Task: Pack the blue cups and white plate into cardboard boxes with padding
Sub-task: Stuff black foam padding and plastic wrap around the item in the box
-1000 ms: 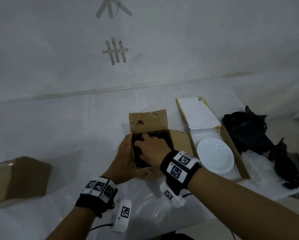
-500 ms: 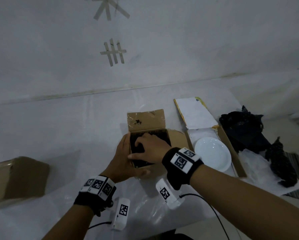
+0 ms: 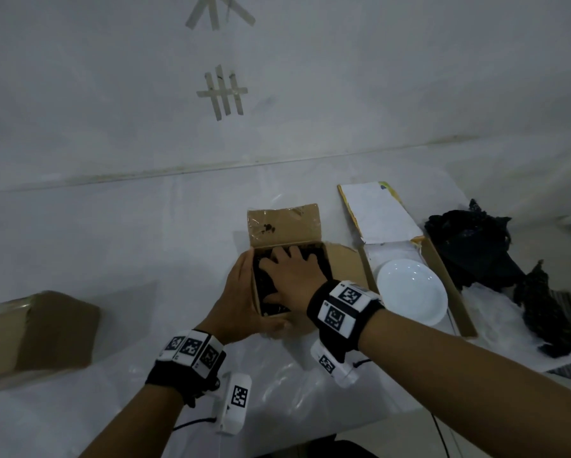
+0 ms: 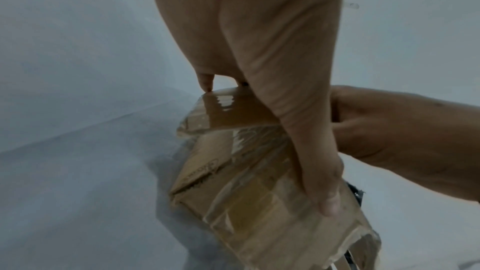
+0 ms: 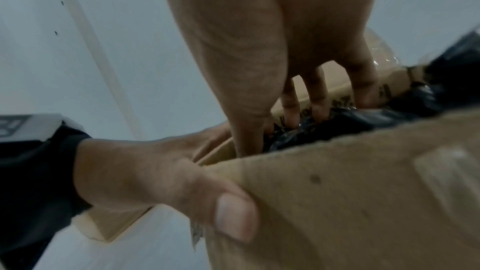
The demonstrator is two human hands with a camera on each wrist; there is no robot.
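A small open cardboard box (image 3: 272, 320) stands mid-table with its far flap (image 3: 282, 224) raised. Black crumpled padding (image 5: 350, 122) fills it, and no blue cup shows. My left hand (image 3: 241, 302) grips the box's left wall, its thumb lying along the front wall (image 4: 246, 202). My right hand (image 3: 290, 276) lies flat inside the box, and its spread fingers (image 5: 317, 93) press down on the padding. The white plate (image 3: 411, 292) rests in a second, flatter open box (image 3: 442, 269) to the right.
A heap of loose black padding (image 3: 475, 246) lies at the table's right edge beyond the plate box. A closed cardboard box (image 3: 36, 335) sits at the left. A white sheet (image 3: 145, 259) covers the table, which meets a white wall behind.
My right hand has flattened and spread its fingers farther toward the back of the small box. My left hand keeps its hold on the box.
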